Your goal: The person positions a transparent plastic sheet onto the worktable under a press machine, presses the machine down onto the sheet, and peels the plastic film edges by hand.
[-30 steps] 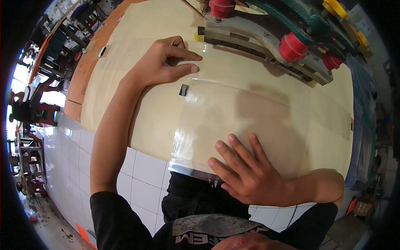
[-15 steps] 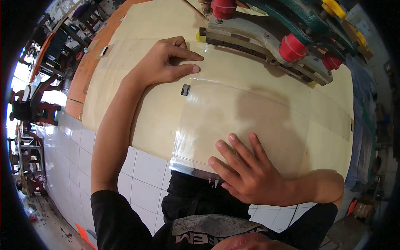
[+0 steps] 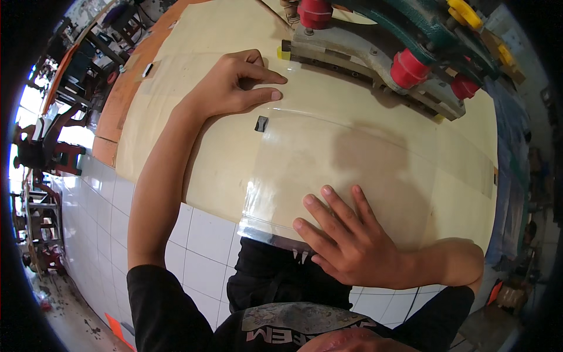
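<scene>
A clear plastic sheet or bag (image 3: 287,170) lies on the cream-coloured table cover, its near edge hanging slightly over the table's front edge. Flat on its near right part rests my right hand (image 3: 352,240), fingers spread. My left hand (image 3: 243,85) rests on the cover just beyond the sheet's far left corner. Its thumb and index finger point right and stand apart with nothing between them, while the other fingers are curled. Beside that corner is a small black piece (image 3: 261,124). Ahead of both hands stands a green machine head with a long metal bar (image 3: 363,73).
Red knobs (image 3: 409,68) and a yellow knob (image 3: 465,13) sit on the machine above the table's far right. The cream cover (image 3: 217,170) spans the orange-brown tabletop (image 3: 111,126). Bluish plastic sheeting (image 3: 509,164) hangs at the right edge. Stools (image 3: 69,158) stand on the tiled floor at left.
</scene>
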The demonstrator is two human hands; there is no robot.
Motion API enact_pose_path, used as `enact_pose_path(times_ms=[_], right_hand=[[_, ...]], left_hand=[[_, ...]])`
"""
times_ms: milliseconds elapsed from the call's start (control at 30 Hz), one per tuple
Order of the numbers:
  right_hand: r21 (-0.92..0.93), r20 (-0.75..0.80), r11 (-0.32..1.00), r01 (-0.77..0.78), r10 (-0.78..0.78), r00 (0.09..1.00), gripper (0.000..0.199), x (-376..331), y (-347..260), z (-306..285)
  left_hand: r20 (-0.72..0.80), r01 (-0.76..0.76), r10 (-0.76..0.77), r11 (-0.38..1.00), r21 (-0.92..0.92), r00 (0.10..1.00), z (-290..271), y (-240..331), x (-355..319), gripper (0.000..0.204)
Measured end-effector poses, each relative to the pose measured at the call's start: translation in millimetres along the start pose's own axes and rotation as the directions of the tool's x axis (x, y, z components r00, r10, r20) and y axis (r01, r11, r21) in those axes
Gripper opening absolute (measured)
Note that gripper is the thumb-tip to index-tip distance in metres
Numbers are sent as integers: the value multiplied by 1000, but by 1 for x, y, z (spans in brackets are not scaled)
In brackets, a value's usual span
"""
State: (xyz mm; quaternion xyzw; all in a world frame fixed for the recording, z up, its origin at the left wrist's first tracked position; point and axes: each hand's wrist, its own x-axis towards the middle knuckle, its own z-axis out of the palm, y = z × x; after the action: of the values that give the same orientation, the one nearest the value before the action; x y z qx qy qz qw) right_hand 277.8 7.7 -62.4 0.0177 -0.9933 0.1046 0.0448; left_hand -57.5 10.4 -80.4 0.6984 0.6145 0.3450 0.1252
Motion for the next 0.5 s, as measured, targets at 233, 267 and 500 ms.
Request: enact_pose_path(times_ms=[233,267,500], right_hand=[[-43,-27,999,5,-6,1000,55,0,-2,-1],[-44,-32,999,6,-8,999,55,0,-3,-3],[-78,-7,997,16,-17,1000,66,-5,-13,-16]], left_hand=[[5,-2,2,1000,-4,1000,-1,5,-1,29],[9,-17,17,1000,-7,1000,-2,5,-3,29],[-34,-29,29,1000,12,999,4,9,-8,24]])
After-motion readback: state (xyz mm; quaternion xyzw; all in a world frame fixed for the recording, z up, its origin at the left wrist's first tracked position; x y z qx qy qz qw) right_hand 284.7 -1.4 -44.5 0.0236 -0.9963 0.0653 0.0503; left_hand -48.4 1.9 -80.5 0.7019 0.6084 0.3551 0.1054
